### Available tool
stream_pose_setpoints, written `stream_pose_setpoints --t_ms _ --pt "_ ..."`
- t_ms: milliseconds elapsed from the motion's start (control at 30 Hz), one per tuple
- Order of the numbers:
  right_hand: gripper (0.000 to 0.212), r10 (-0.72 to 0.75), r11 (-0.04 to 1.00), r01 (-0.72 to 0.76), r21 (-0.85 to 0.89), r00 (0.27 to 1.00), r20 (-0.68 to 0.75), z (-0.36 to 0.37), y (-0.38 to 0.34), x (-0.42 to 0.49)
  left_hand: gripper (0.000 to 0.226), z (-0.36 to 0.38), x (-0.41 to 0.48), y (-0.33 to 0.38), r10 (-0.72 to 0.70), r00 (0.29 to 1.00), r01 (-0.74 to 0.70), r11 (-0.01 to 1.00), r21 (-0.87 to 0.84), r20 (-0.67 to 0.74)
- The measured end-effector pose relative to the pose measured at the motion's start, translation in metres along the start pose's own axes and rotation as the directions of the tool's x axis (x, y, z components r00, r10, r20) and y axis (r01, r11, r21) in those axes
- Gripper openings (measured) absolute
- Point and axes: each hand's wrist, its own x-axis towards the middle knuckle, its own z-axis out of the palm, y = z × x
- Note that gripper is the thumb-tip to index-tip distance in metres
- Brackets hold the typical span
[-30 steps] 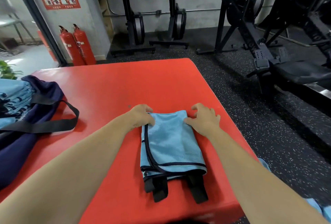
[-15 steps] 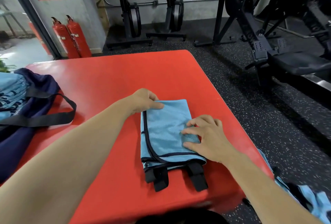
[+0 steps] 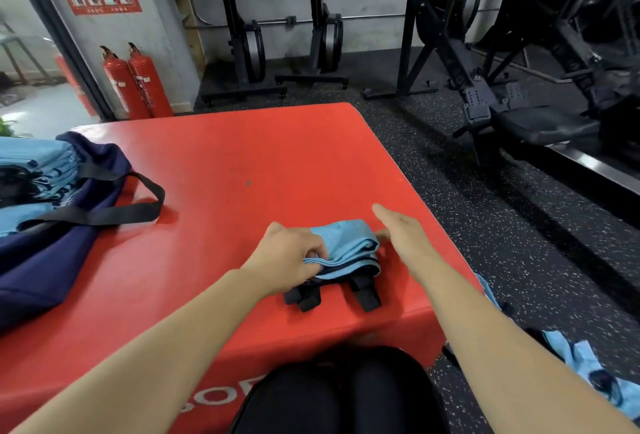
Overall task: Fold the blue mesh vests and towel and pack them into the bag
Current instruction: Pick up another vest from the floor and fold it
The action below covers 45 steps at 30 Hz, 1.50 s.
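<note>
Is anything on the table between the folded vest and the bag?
Nothing visible blocks it. Between the vest, gripped by the left hand, and the bag there is only table surface, with the bag's strap looping out flat.

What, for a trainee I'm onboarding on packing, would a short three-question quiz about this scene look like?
1. True or false: the left hand pinches the edge of the folded blue vest.
2. Where does the navy bag lie? A: on the floor. B: on the left side of the red table. C: on the person's lap.
3. Fill in: the right hand, beside the vest with its fingers straight, is ____ (open or shut).

Key: 1 true; 2 B; 3 open.
</note>
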Motion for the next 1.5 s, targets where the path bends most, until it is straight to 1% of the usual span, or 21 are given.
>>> stream_pose_setpoints --t_ms 67,133,333,467,533,600,633,667,700,733,767,833,900,1000,1133,1167,1233,1267,1333,1400,1500 --pt "0.068 0.0 0.996 -0.003 -0.091 0.999 -0.038 0.007 0.0 -0.003 0.023 0.003 -0.006 0.001 -0.012 0.999 0.012 1.0 -0.006 -0.029" --pt "0.074 -0.004 0.974 -0.009 -0.225 0.998 -0.057 0.011 -0.003 -0.005 0.024 -0.001 -0.008 0.006 0.002 1.0 -0.001 1.0 0.008 -0.03" --pt "0.052 0.007 0.895 -0.041 -0.445 0.997 -0.076 0.009 -0.007 -0.016 0.034 -0.007 -0.021 0.01 0.016 1.0 -0.016 1.0 0.005 0.006" --pt "0.042 -0.031 0.93 -0.011 -0.368 0.994 -0.108 0.008 -0.007 -0.022 0.034 -0.006 -0.032 0.011 0.071 0.997 -0.071 0.994 0.086 -0.005" --pt "0.043 -0.026 0.839 -0.027 -0.543 0.996 -0.09 0.008 -0.006 -0.031 0.026 -0.006 -0.035 0.013 -0.002 1.0 0.002 1.0 0.025 0.0" --pt "0.042 -0.059 0.706 -0.017 -0.708 0.995 -0.082 0.008 -0.005 -0.039 0.016 -0.011 -0.032 0.017 -0.185 0.981 0.17 0.965 -0.2 -0.056" --pt "0.042 -0.122 0.652 0.017 -0.758 0.989 -0.083 0.009 -0.008 -0.044 0.016 -0.013 -0.026 0.018 -0.255 0.957 0.208 0.935 -0.289 -0.137" --pt "0.043 -0.231 0.594 0.086 -0.8 0.971 -0.067 0.012 -0.011 -0.047 0.018 -0.014 -0.019 0.018 -0.291 0.935 0.224 0.928 -0.296 -0.204" --pt "0.047 -0.347 0.514 0.186 -0.837 0.938 -0.004 0.015 -0.014 -0.049 0.024 -0.013 -0.012 0.018 -0.297 0.931 0.249 0.942 -0.226 -0.213" --pt "0.051 -0.42 0.421 0.298 -0.857 0.901 0.107 0.02 -0.017 -0.05 0.034 -0.01 -0.007 0.019 -0.297 0.942 0.285 0.954 -0.094 -0.157" --pt "0.054 -0.42 0.333 0.397 -0.856 0.875 0.242 0.025 -0.017 -0.052 0.045 -0.002 -0.006 0.02 -0.313 0.948 0.316 0.947 0.053 -0.057" --pt "0.058 -0.273 0.256 0.486 -0.836 0.866 0.42 0.033 -0.004 -0.059 0.061 0.02 -0.015 0.021 -0.358 0.928 0.325 0.915 0.24 0.105" --pt "0.061 -0.17 0.263 0.487 -0.833 0.873 0.457 0.034 0.018 -0.063 0.066 0.037 -0.029 0.017 -0.347 0.926 0.299 0.914 0.273 0.15" --pt "0.062 -0.206 0.299 0.482 -0.824 0.876 0.437 0.031 0.036 -0.062 0.066 0.046 -0.036 0.014 -0.322 0.941 0.29 0.924 0.25 0.1" --pt "0.059 -0.187 0.322 0.478 -0.817 0.878 0.44 0.034 0.034 -0.064 0.064 0.048 -0.037 0.012 -0.313 0.942 0.287 0.939 0.191 0.124" --pt "0.057 -0.183 0.389 0.475 -0.789 0.88 0.439 0.035 0.032 -0.064 0.063 0.046 -0.038 0.01 -0.313 0.942 0.297 0.945 0.136 0.123" --pt "0.047 -0.268 0.645 0.422 -0.637 0.906 0.329 0.029 0.028 -0.063 0.059 0.042 -0.041 0.005 -0.354 0.933 0.357 0.934 -0.035 0.059" --pt "0.035 -0.346 0.748 0.395 -0.533 0.918 0.193 0.026 0.025 -0.063 0.058 0.04 -0.043 0.005 -0.413 0.911 0.41 0.903 -0.127 -0.001" --pt "0.018 -0.384 0.825 0.296 -0.481 0.918 -0.094 0.019 0.02 -0.064 0.062 0.033 -0.048 0.008 -0.571 0.813 0.53 0.806 -0.263 -0.111" --pt "0.024 -0.237 0.792 0.071 -0.607 0.951 -0.197 0.016 0.015 -0.066 0.061 0.028 -0.051 0.012 -0.682 0.719 0.63 0.72 -0.29 -0.131" --pt "0.037 0.026 0.706 -0.151 -0.692 0.982 -0.187 0.02 0.008 -0.066 0.029 0.022 -0.05 0.014 -0.73 0.681 0.683 0.661 -0.31 -0.056"
